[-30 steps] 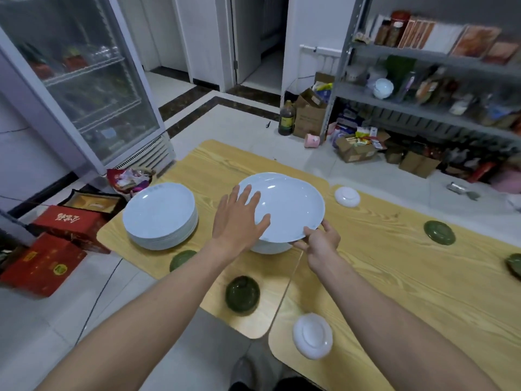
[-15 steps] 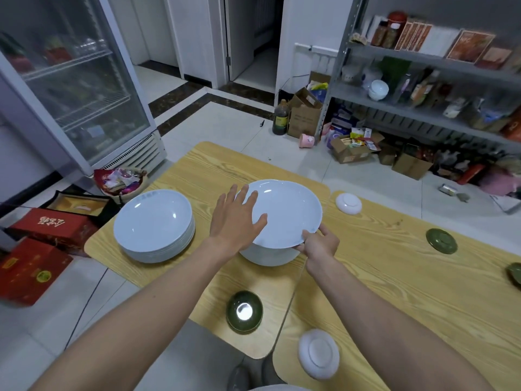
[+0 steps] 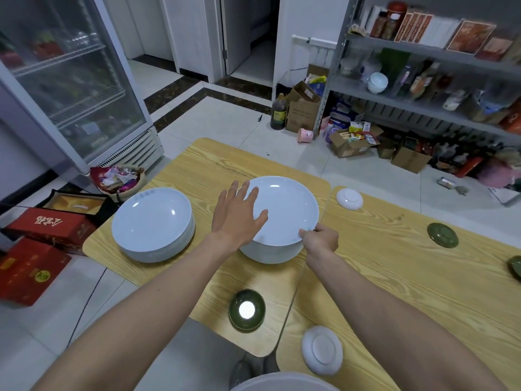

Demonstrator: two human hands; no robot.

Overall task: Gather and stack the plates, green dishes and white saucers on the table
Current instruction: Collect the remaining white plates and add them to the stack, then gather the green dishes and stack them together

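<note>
as the top plate (image 3: 284, 210) comes down: it now seems to rest on the middle stack (image 3: 267, 253) at the centre of the frame; a second ago it was held clear above that stack.
left hand (image 3: 236, 215): lies flat on the plate's left rim with fingers straight and spread, steadying it and gripping nothing.
right hand (image 3: 321, 239): pinches the plate's near right rim between thumb and curled fingers.
left stack (image 3: 152, 224): a second pile of plates stands left of centre, beside the middle stack but not touching it.
near green dish (image 3: 247, 309): sits alone at lower centre, close to the table (image 3: 394, 277) edge.
right green dish (image 3: 442, 235): lies at the right of the frame, well apart from both stacks.
edge green dish (image 3: 515, 266): is cut off by the right border.
near saucer (image 3: 321, 349): lies bottom up at lower centre-right.
far saucer (image 3: 349, 198): lies bottom up just right of the middle stack.
meaning for the task: one more plate is likely gathered once the pinch lets go. the two plate piles are not yet merged, and the green dishes and saucers remain scattered, so most of the work looks ahead.
</note>
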